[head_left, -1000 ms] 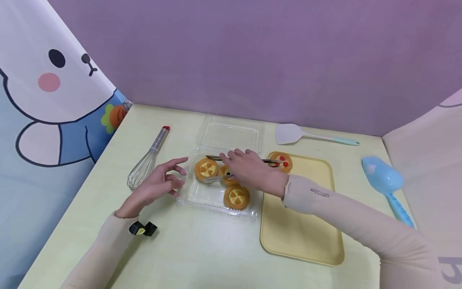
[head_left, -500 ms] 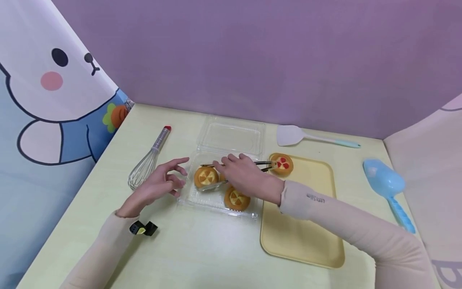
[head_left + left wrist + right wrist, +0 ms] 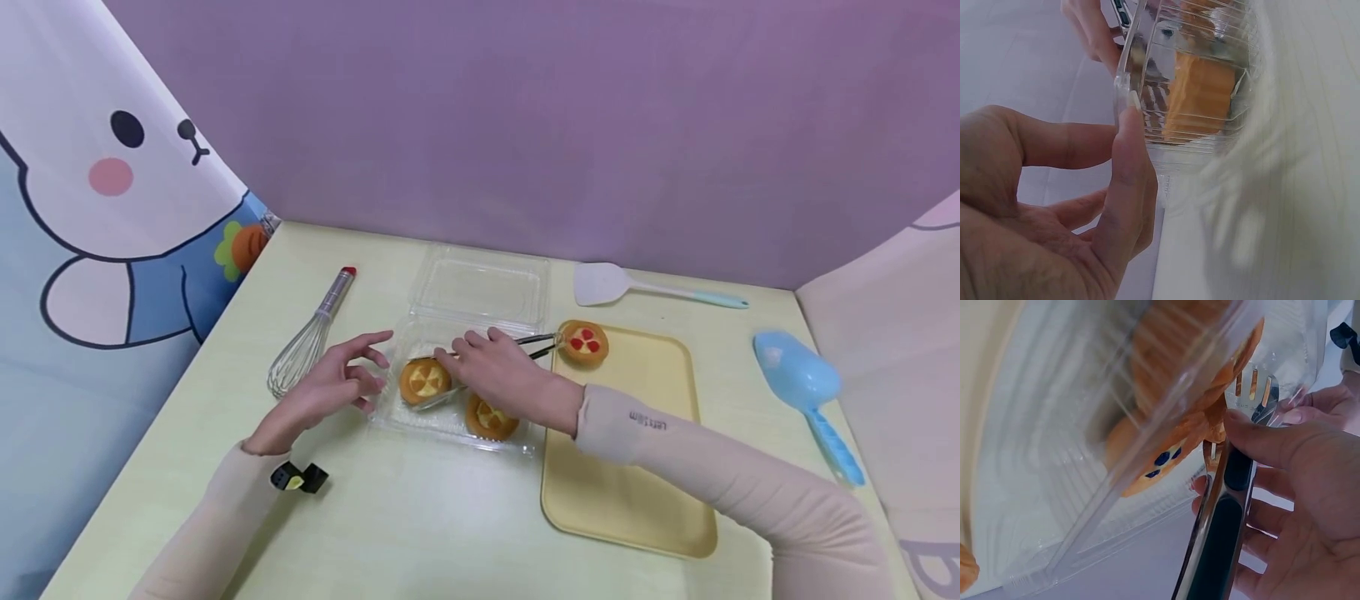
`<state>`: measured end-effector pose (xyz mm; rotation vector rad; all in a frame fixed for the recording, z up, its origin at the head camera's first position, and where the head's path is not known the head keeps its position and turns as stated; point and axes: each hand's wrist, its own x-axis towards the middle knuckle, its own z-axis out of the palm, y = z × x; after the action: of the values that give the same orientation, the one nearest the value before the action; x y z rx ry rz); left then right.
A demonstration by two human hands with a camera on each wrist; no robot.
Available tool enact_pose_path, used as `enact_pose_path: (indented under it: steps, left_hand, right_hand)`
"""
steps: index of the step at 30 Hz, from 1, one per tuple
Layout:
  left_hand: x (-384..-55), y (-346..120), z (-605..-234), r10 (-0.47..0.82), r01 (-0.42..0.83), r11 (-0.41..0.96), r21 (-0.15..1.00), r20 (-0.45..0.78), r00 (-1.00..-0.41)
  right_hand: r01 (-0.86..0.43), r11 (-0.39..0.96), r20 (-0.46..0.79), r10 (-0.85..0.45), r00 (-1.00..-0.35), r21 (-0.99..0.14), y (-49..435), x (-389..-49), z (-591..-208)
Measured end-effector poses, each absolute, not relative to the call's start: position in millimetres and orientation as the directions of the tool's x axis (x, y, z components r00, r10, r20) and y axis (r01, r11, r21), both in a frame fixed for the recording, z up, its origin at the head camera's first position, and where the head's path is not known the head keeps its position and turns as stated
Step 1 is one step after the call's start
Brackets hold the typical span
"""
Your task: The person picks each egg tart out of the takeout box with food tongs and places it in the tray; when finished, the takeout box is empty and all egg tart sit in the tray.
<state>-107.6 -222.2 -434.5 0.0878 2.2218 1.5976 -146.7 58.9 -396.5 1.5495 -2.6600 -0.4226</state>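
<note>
My right hand (image 3: 491, 375) grips metal tongs (image 3: 1225, 550) with black handle inlays and slotted heads. The heads straddle the left orange-patterned tart (image 3: 425, 382) in the clear plastic clamshell box (image 3: 480, 279). A second tart (image 3: 491, 419) sits at the box's front, partly under my right wrist. A tart with blue spots (image 3: 1163, 461) shows in the right wrist view; my hand hides it in the head view. My left hand (image 3: 326, 375), fingers loosely bent, is at the box's left rim. In the left wrist view a fingertip (image 3: 1132, 115) touches that rim.
A yellow tray (image 3: 630, 475) lies right of the box, with a red-spotted tart (image 3: 584, 344) at its far left corner. A whisk (image 3: 311, 333) lies left, a white spatula (image 3: 600, 284) behind, and a blue scoop (image 3: 798, 367) far right. A purple wall (image 3: 525, 125) closes the back.
My right hand and tongs have shifted left and a little nearer. The left tart has slid slightly towards me with them, and the blue-spotted tart is now covered. My left hand stays put.
</note>
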Motion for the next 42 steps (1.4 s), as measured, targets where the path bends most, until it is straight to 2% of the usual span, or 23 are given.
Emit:
enact_pose_path:
  steps: [9,31,37,42]
  left_hand:
    - [-107,-222,-434,0.268,-0.180,0.352,0.919,-0.283,-0.921]
    - [-108,-221,-434,0.271,-0.181,0.352,0.918,-0.285,-0.919]
    - [-107,-221,-435,0.273,-0.183,0.341,0.922,-0.283,-0.919]
    - [-107,-221,-434,0.278,-0.171,0.330,0.928,-0.269,-0.922]
  right_hand:
    - [-0.841,0.434,-0.046,-0.880,-0.472,0.323,65,-138,-402]
    - [-0.842,0.457,-0.001,-0.879,-0.477,0.286,77,-138,-404]
    - [-0.837,0.475,0.051,-0.876,-0.480,0.272,84,-137,-399]
    - [-0.825,0.517,0.100,-0.855,-0.509,0.229,98,-138,-392]
